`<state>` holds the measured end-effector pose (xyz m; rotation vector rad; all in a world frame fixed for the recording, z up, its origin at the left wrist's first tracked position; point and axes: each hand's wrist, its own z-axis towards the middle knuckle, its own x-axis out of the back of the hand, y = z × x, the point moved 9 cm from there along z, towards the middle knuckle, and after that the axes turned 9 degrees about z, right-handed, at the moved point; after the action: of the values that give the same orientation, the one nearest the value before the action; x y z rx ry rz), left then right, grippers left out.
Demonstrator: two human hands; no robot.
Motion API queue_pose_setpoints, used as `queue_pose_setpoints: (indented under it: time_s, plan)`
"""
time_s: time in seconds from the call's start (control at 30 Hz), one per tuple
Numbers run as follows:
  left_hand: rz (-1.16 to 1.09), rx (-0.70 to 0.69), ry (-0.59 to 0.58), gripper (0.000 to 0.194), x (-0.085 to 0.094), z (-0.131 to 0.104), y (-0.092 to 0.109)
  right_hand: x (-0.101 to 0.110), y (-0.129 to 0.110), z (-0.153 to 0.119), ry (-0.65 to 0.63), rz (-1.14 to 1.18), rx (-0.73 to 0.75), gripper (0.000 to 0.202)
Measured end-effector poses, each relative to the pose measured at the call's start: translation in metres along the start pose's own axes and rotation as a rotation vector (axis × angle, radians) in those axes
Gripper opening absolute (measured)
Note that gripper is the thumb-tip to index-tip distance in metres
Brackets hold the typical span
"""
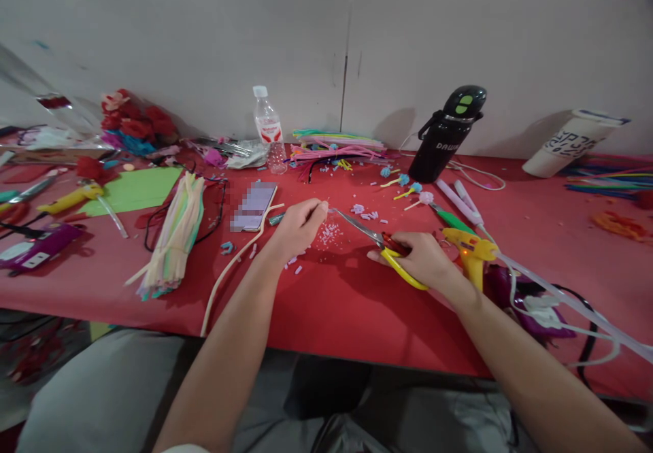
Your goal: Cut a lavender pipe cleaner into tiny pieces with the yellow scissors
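Observation:
My right hand (426, 256) grips scissors (400, 267) with yellow and red handles, their blades pointing left toward my left hand. At the blade tips, the thumb and fingers of my left hand (300, 223) are pinched together; whatever small thing they hold is too small to make out. Beneath them on the red table lies a scatter of tiny pale clippings (329, 234). Short lilac pieces (298, 269) rest closer to me, and a small lilac cluster (358, 209) sits just beyond the scissors. A long cream pipe cleaner (224, 273) curves beside my left forearm.
A bundle of pastel pipe cleaners (176, 242) and a phone (255, 206) lie left. Behind stand a plastic bottle (270, 133), a black flask (443, 141) and a leaning paper cup (566, 145). A yellow glue gun (472, 252) with cords is close to my right forearm.

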<state>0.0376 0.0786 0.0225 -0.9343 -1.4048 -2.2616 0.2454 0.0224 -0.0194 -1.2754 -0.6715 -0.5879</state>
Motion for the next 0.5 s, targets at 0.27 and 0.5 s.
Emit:
queue_pose_setpoints:
  time_s: [0.27,0.5]
  plan:
    - [0.008,0.009,0.014,0.036,-0.0010,-0.0006,-0.0002,-0.0010,0.0004,-0.0010,0.007,0.007,0.004,0.054]
    - [0.019,-0.009,0.012,0.036,-0.0012,-0.0004,0.0012,-0.0022,0.0026,-0.0003,0.012,0.019,0.017,0.053]
